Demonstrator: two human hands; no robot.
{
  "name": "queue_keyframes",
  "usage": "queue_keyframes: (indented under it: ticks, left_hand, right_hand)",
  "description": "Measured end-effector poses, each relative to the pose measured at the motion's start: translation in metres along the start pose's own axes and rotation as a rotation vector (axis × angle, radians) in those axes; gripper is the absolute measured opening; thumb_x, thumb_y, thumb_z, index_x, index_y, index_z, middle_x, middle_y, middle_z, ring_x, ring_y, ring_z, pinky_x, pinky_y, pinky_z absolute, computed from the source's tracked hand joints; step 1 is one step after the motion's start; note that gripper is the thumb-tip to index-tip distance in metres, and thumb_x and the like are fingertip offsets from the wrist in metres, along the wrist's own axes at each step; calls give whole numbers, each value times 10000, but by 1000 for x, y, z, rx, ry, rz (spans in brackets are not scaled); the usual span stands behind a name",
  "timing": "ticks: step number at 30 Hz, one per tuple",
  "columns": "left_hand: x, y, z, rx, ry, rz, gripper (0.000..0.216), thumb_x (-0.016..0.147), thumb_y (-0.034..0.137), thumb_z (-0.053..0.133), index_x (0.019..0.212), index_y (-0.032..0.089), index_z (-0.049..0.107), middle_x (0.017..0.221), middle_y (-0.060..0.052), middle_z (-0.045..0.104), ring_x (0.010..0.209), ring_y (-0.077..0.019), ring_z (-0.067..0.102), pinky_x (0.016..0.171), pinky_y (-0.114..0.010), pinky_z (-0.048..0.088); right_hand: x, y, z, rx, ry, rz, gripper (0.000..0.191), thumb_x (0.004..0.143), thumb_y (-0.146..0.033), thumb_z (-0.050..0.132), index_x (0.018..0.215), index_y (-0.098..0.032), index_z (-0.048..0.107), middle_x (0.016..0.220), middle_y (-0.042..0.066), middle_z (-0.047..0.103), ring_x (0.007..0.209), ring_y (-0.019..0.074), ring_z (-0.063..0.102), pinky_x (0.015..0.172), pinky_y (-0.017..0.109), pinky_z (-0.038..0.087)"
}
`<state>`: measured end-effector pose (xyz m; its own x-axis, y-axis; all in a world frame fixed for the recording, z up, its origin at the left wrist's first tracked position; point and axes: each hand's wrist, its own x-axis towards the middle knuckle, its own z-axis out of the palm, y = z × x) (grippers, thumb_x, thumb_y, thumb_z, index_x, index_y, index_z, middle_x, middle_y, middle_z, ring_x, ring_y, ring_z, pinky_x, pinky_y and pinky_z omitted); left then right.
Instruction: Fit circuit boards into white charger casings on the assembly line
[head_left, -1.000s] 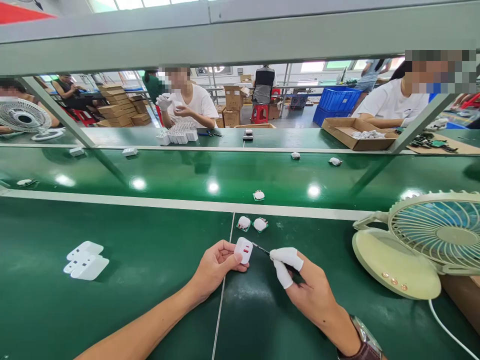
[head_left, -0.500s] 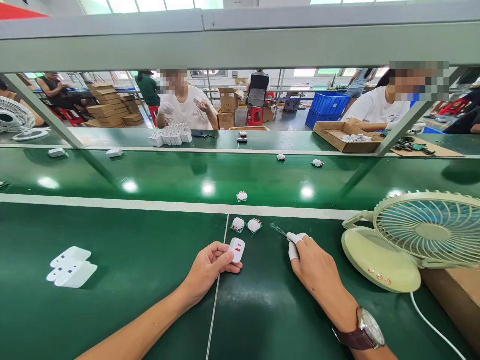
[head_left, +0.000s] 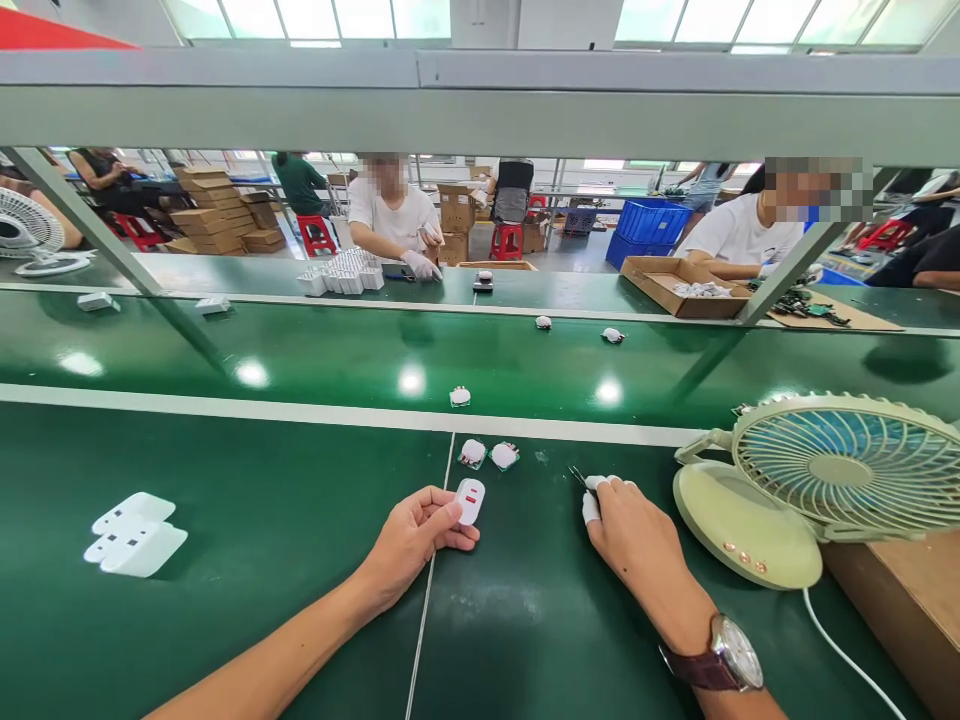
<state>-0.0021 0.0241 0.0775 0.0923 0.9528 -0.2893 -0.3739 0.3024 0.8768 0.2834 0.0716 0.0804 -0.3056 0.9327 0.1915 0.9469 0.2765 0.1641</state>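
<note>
Left hand (head_left: 420, 535) pinched a charger (head_left: 470, 503), face's long axis near upright, well left of the right hand (head_left: 634, 530), which pinched tweezers (head_left: 578, 478).

One head-worn view, facing forward and down over both hands (head_left: 416, 535)
It looks from behind and above them, near enough to show the forearms (head_left: 300, 645), across the worktop (head_left: 262, 500) to people (head_left: 390, 215) well beyond.

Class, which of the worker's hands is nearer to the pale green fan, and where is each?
Right. The right hand is just left of the fan, not touching it; the left hand is farther left, holding a white case.
</note>
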Motion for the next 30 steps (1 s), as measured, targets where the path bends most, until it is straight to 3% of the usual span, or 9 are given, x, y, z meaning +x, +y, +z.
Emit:
queue_keyframes:
  ticks: [6,10,14,16,19,22,26,28,30]
  left_hand:
    - [2,0,-4,45,16,30,426,668,430,951,879,146,714,892,-90,784,822,-215,749,810,-342,623]
    - [15,10,-22,232,163,305,392,614,426,954,751,173,688,937,-64,753,862,-207,725,840,-330,606]
    - [47,47,-52,687,440,536,366,670,521,829,771,201,685,1013,-74,736,850,-219,708,840,-348,594]
    - [67,73,-69,808,552,542,315,673,473,787,797,200,690,1017,-82,729,831,-234,691,851,-379,583]
    - [93,110,-91,894,655,533,196,635,350,757,698,203,643,857,-78,690,847,-284,663,924,-452,542]
    - [106,129,-100,964,720,530,164,626,305,724,625,215,586,766,-83,641,932,-350,642,992,-528,489]
    - [98,114,-75,1007,690,597,203,730,369,654,817,186,651,1000,-135,684,1082,-352,612,1003,-515,491]
    - [83,89,-48,1020,547,594,289,772,432,650,905,180,697,983,-101,711,947,-284,661,903,-442,552]
    - [64,60,-16,1020,302,533,368,802,521,669,952,194,745,842,-42,734,751,-203,674,734,-332,581]
  right_hand:
    - [0,0,9,17,-13,-20,130,944,-108,552,989,-188,644,849,50,627,749,219,654,568,301,407]
    - [-1,-3,10,37,-17,-52,202,915,-63,548,1031,-180,664,898,72,637,787,218,660,589,290,427]
    - [-2,-7,10,89,-20,-65,263,895,-64,564,1098,-197,667,912,77,630,813,214,651,581,267,427]
    - [-2,-8,10,121,-19,-68,285,900,-80,569,1141,-204,658,913,79,622,822,216,646,577,260,429]
    - [-1,-7,11,154,-9,-73,270,906,-99,579,1143,-205,652,908,76,610,814,214,641,575,257,434]
    - [-1,-4,11,170,20,-93,231,895,-90,591,1091,-195,653,914,76,612,807,208,636,599,260,455]
    - [1,-7,11,197,59,-190,226,850,-46,601,1022,-183,653,963,88,640,843,219,632,677,290,505]
    - [2,-14,11,220,105,-273,174,851,-45,594,937,-187,645,947,84,642,830,222,622,701,312,520]
    - [1,-24,11,274,236,-383,152,877,-50,564,889,-188,627,900,78,630,784,223,600,686,331,520]
